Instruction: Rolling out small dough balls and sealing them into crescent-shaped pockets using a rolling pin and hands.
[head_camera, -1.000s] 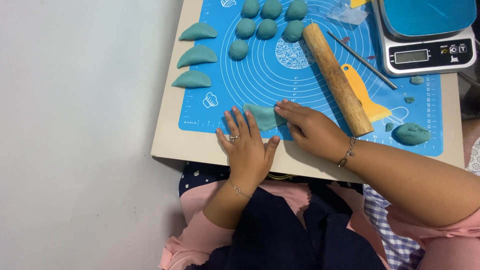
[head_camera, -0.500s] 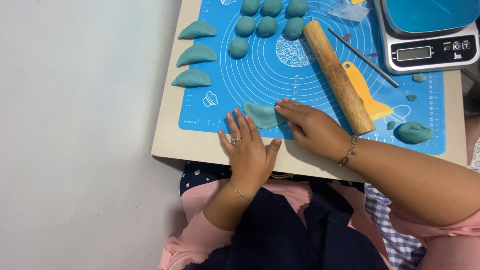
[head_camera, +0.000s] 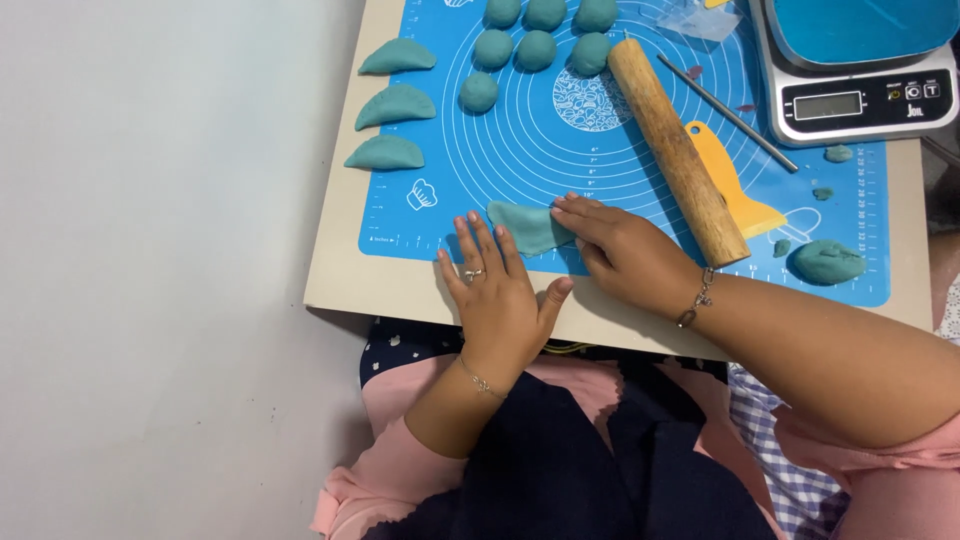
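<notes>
We see a flat piece of teal dough (head_camera: 530, 226) lying on the near part of the blue mat (head_camera: 640, 170), folded or half-moon in shape — the far edge is partly covered, so we cannot tell which. The right hand (head_camera: 625, 250) rests on its right end, fingers flat and extended, pressing the dough down rather than gripping it. The left hand (head_camera: 495, 290) lies palm down just beside the dough's left end, fingers spread and loose, a ring on one finger; its fingertips reach the mat's near edge and hold nothing.

Just right of the right hand, a wooden rolling pin (head_camera: 678, 150) lies on a slant across the mat, its near end over a yellow scraper (head_camera: 735, 190). A thin metal rod (head_camera: 727, 113) lies beyond the scraper.

At the mat's far side — six dough balls (head_camera: 545, 40) in a cluster. Three filled half-moons (head_camera: 395, 105) sit in a column on the left, over the mat's left edge and the beige board (head_camera: 420, 295) beneath it. A larger dough lump (head_camera: 826, 262) sits at the mat's near right corner, with small scraps near it. A digital scale (head_camera: 855, 70) with a blue pan stands at far right.
</notes>
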